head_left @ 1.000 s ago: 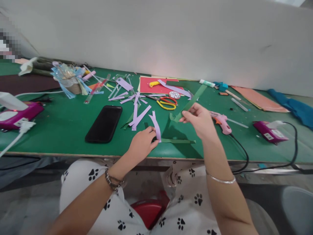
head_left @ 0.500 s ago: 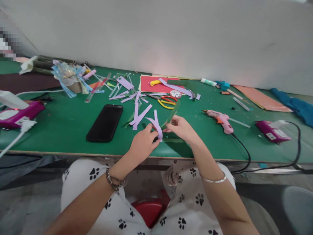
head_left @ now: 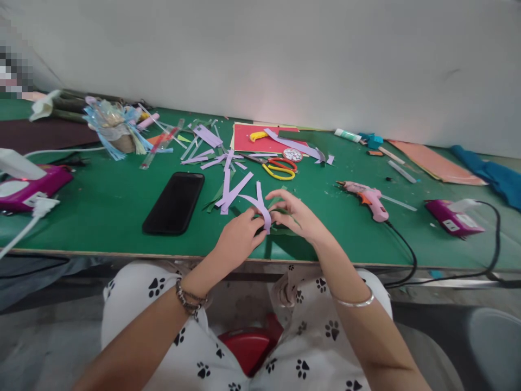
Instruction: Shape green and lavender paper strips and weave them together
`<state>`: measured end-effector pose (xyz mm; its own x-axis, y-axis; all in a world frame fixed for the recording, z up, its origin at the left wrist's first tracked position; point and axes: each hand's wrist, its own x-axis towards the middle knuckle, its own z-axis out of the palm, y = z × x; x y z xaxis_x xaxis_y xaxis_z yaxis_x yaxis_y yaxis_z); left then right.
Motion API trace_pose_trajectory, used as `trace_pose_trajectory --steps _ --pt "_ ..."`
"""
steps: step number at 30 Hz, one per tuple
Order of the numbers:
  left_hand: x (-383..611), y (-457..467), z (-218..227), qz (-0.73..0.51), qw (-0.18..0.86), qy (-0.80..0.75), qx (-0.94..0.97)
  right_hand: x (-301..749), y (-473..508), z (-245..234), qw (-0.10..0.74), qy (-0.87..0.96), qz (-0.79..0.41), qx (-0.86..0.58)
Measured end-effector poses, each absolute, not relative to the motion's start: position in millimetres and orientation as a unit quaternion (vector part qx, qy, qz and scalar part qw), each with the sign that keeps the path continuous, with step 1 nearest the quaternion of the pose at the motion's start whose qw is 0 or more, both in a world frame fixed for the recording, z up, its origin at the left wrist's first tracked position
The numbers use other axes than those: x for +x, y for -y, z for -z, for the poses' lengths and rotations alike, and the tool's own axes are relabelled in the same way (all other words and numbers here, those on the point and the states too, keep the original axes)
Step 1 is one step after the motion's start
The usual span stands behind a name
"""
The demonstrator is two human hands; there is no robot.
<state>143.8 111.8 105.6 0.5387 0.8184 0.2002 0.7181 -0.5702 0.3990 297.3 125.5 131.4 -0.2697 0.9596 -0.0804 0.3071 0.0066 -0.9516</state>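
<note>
My left hand (head_left: 240, 234) is closed in a pinch around the lower end of a lilac paper strip (head_left: 264, 213). The strip curls upward with its free ends spread apart. My right hand (head_left: 296, 217) is close beside it, index finger and thumb apart and curved, fingertips near the lilac strip. Green paper strips (head_left: 285, 232) lie around and partly behind the right fingers, so their exact contact is hidden. More lilac strips (head_left: 234, 195) rest crossed on the green table just beyond my left hand.
Left is a black phone (head_left: 174, 203). Scissors (head_left: 280, 167) and red paper (head_left: 244, 137) lie further back. A pink glue gun (head_left: 368, 201) with its cord and a magenta power block (head_left: 453, 218) are at right. The table's front edge (head_left: 122, 255) runs before my lap.
My right fingers have spread from their pinch on the upright green strip. That strip has gone down behind the right hand. My left hand stays almost in place on the lilac strip.
</note>
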Motion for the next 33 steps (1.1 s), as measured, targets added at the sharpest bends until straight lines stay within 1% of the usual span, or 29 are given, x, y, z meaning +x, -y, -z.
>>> trace_pose_trajectory --steps 4,7,10,15,17,20,24,28,33 --pt "144.7 -112.3 -107.7 -0.186 0.173 -0.431 0.866 295.6 -121.8 -137.1 0.325 0.677 -0.401 -0.524" --pt "145.5 -113.3 -107.9 -0.196 0.196 -0.415 0.867 295.1 -119.3 -143.3 0.334 0.688 -0.368 -0.53" --pt "146.0 -114.9 -106.3 -0.19 0.193 -0.413 0.87 294.4 -116.5 -147.4 0.334 0.717 -0.324 -0.518" --pt "146.4 -115.6 -104.0 -0.173 0.178 -0.442 0.862 291.9 -115.2 -143.2 0.301 0.774 -0.24 -0.503" --pt "146.3 -115.3 -103.7 -0.18 0.188 -0.446 0.856 292.2 -116.8 -141.4 0.315 0.772 -0.252 -0.492" --pt "145.7 -115.3 -103.4 -0.213 0.236 -0.451 0.834 296.6 -119.7 -141.5 0.352 0.737 -0.314 -0.484" --pt "144.7 -115.8 -104.9 -0.248 0.289 -0.441 0.813 308.8 -120.0 -145.8 0.364 0.703 -0.381 -0.478" --pt "144.2 -115.9 -107.9 -0.234 0.274 -0.427 0.829 321.2 -115.9 -155.6 0.361 0.705 -0.417 -0.445" --pt "143.4 -117.0 -108.4 -0.228 0.259 -0.43 0.834 328.7 -112.5 -167.0 0.352 0.712 -0.417 -0.442"
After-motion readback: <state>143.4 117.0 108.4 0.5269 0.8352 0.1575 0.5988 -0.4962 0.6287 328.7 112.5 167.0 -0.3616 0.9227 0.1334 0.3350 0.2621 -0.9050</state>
